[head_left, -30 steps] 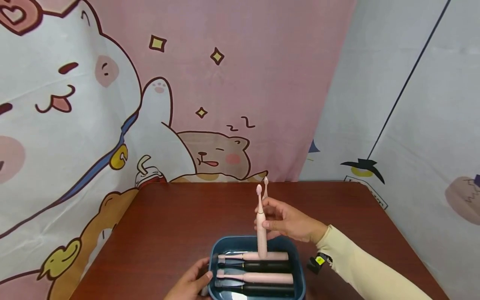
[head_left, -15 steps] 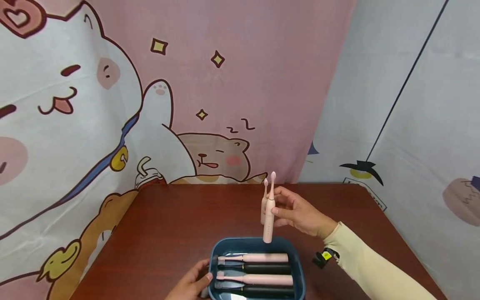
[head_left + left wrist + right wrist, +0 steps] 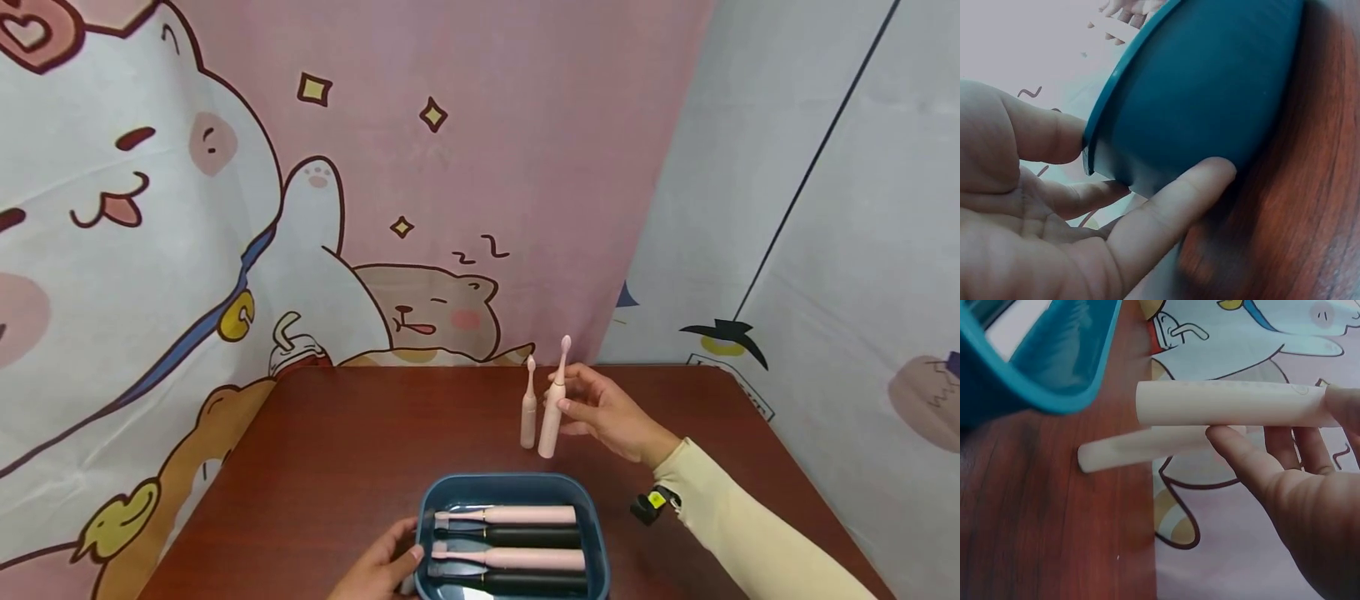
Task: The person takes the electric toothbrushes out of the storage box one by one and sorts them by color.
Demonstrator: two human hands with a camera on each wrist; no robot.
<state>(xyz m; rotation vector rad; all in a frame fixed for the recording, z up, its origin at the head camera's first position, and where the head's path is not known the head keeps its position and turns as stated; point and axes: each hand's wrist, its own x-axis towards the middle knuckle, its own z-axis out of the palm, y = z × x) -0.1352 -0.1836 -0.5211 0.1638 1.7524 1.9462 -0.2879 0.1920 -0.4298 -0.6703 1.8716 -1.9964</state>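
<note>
My right hand [image 3: 618,417] pinches a pale pink electric toothbrush [image 3: 552,417] by its handle, head up and slightly tilted, above the table behind the container. Just left of it another pink electric toothbrush [image 3: 528,421] stands upright on the table. In the right wrist view the held brush's handle [image 3: 1229,403] lies between thumb and fingers, its base free. My left hand [image 3: 1041,206] holds the left end of a blue container [image 3: 1197,94], thumb at the rim and fingers along the outer wall. Pink toothbrushes [image 3: 536,559] and black toothbrushes [image 3: 532,536] lie alternately inside.
The reddish-brown wooden table [image 3: 337,467] extends around the container and back to a cartoon-printed cloth wall [image 3: 525,167]. A black device with a yellow mark [image 3: 652,502] is worn at my right wrist.
My right hand has lifted the pink toothbrush from over the container and carried it back and right, past the standing one. The left hand and container have stayed put.
</note>
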